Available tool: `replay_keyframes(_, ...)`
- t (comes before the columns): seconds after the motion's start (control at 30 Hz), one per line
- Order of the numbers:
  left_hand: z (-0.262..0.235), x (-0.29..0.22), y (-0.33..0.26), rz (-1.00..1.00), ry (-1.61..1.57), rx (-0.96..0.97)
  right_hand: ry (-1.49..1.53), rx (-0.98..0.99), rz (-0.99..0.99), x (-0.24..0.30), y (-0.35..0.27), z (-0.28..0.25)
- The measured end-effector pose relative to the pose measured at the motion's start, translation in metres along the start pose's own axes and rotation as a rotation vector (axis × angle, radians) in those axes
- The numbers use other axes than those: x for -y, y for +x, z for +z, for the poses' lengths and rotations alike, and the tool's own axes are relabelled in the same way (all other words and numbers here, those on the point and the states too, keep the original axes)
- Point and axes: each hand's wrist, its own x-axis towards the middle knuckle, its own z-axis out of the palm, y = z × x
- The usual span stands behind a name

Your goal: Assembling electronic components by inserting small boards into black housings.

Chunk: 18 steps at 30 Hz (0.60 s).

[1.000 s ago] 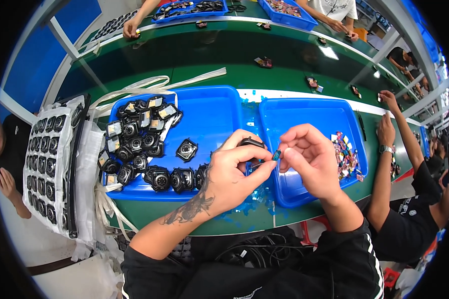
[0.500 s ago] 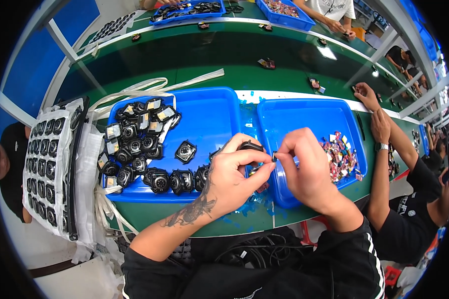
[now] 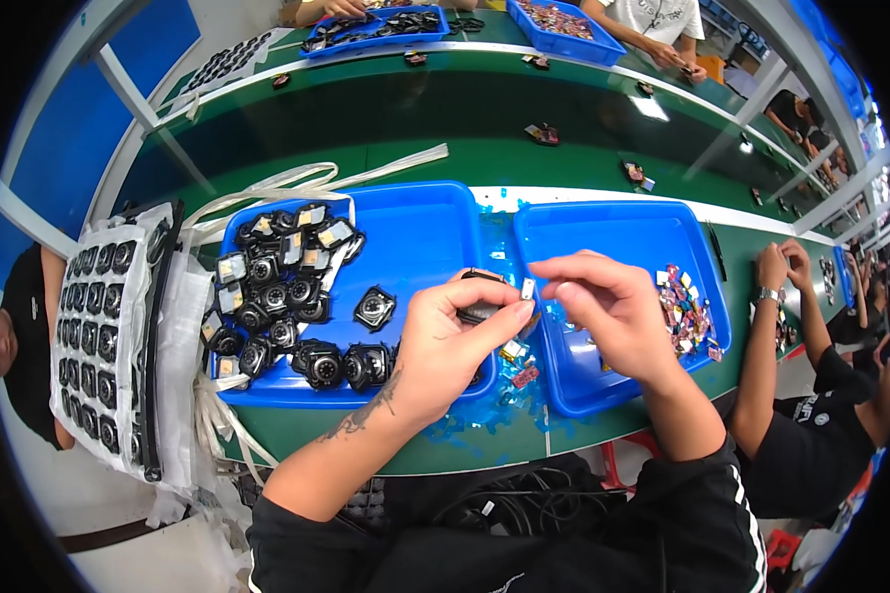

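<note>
My left hand (image 3: 450, 341) grips a black watch case (image 3: 480, 308) between thumb and fingers, above the gap between two blue trays. A small white, flat piece (image 3: 528, 289) stands out at its thumb tip; I cannot tell whether it is joined to the case. Close by on the right, my right hand (image 3: 608, 311) is open, thumb and fingers apart, with nothing visible in it. The left blue tray (image 3: 420, 212) holds a pile of similar black watch cases (image 3: 267, 282). In the right blue tray (image 3: 608, 237) lies a heap of small colourful parts (image 3: 687, 311).
Blue scraps (image 3: 494, 395) and a few small parts litter the green table between the trays. White straps (image 3: 218, 425) hang by the left tray, beside a stacked rack of cases (image 3: 99, 336). A green conveyor (image 3: 366, 109) carries boards. A co-worker's hands (image 3: 781, 267) are at right.
My right hand has let go of its pinch at the watch case and spread its fingers. The white piece now shows at my left thumb. The co-worker's hands have come back from the conveyor edge.
</note>
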Motion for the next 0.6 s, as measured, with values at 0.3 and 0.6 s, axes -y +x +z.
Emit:
replay_keyframes(0.3,0.013,0.006,0.0,0.034,-0.169,-0.116,0.526,-0.227,0.024,-0.004,-0.011,0.004)
replay_keyframes(0.6,-0.001,0.016,0.01,0.002,-0.202,-0.209,0.019,-0.197,-0.065,0.009,-0.018,0.015)
